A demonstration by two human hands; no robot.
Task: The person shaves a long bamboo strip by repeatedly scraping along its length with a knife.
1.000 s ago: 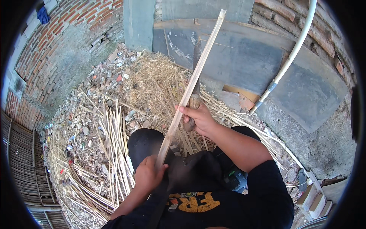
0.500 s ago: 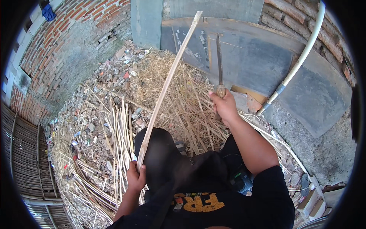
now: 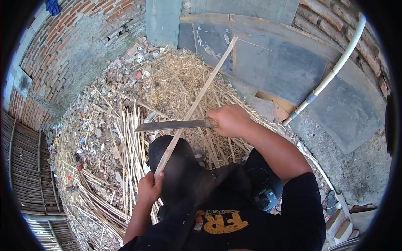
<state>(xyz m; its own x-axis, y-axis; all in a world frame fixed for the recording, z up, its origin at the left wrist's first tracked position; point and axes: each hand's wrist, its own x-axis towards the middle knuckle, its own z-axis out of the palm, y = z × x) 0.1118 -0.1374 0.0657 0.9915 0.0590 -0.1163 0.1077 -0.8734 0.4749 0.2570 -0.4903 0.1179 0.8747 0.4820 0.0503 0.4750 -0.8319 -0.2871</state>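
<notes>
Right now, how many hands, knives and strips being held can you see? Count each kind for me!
Left hand and right hand: 2
Knife: 1
Held strip: 1
Total: 4

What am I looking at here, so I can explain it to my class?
There is no machine: these are a person's two bare hands, seen from above by a fisheye camera worn on the head, which bends straight edges. The left hand grips the lower end of a pale strip. The right hand holds a long-bladed knife by its handle; the blade crosses the strip in this view. Nearby lie loose thin strips, a heap of straw-coloured shavings and scattered rubble.
</notes>
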